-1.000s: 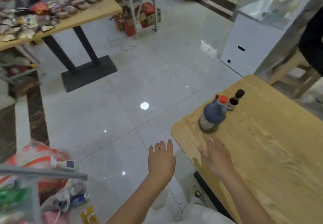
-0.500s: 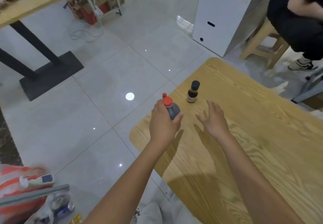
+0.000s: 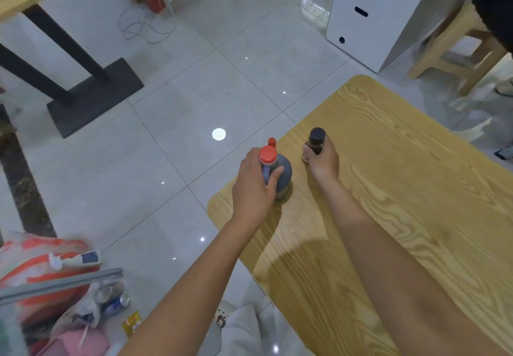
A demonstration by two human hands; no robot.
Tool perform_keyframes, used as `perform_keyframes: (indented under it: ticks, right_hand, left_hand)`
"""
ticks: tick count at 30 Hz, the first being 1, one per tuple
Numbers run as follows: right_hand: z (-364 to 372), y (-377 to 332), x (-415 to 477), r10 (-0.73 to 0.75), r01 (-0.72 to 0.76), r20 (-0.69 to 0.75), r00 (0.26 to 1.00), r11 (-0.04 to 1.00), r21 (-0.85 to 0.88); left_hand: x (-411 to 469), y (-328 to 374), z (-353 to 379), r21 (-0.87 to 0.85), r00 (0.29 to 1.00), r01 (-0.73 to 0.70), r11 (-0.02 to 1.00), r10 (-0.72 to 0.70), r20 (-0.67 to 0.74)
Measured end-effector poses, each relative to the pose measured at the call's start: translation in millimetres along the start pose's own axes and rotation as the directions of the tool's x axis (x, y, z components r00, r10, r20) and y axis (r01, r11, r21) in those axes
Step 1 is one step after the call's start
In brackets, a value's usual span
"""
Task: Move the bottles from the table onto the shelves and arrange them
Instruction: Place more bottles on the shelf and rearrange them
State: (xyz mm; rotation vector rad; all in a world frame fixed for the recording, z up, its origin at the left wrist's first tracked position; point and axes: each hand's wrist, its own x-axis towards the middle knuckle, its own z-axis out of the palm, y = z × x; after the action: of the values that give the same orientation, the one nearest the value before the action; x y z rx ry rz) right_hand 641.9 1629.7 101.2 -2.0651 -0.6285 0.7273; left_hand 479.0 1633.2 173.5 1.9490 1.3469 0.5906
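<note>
A large dark bottle with a red cap and a handle stands near the left corner of the wooden table. My left hand is wrapped around its handle and neck. Just to its right stands a small brown bottle with a black cap. My right hand is closed around the small bottle's body, hiding most of its label. Both bottles still touch the tabletop.
A grey shelf edge with bagged goods and cans sits at the lower left. Another table with a black base stands at the upper left. A white cabinet and a wooden stool with a seated person are at the upper right.
My right hand has moved forward from the open tabletop and closed on the small brown bottle. My left hand keeps its grip on the large bottle.
</note>
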Motion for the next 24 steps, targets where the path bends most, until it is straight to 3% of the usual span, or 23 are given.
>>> perform_keyframes:
  ticks: [6, 10, 14, 20, 24]
  right_hand:
    - [8.4, 22.1, -66.8, -0.065, 0.065, -0.004, 0.998, 0.995, -0.08]
    - [7.3, 39.8, -115.6, -0.061, 0.061, 0.007, 0.998, 0.993, -0.1]
    - [10.0, 51.2, -148.8, -0.022, 0.024, 0.016, 1.0, 0.994, -0.106]
    - [19.9, 38.7, -167.5, 0.024, -0.019, 0.087, 0.996, 0.998, -0.059]
    - [42.1, 27.0, -184.0, 0.037, -0.028, 0.213, 0.976, 0.999, -0.045]
  left_hand:
    - [-6.4, 0.2, -7.3, 0.075, 0.999, -0.021, 0.997, 0.024, -0.039]
    - [-22.4, -0.2, -14.2, -0.09, 0.999, 0.045, 0.995, -0.046, -0.014]
    - [-39.2, -2.0, -30.5, -0.254, 0.976, 0.205, 0.945, -0.216, -0.016]
    - [-58.9, -21.2, -75.8, -0.522, 0.921, 0.376, 0.766, -0.369, 0.123]
    - [-75.6, -43.8, -116.8, -0.646, 0.808, 0.542, 0.538, -0.546, 0.223]
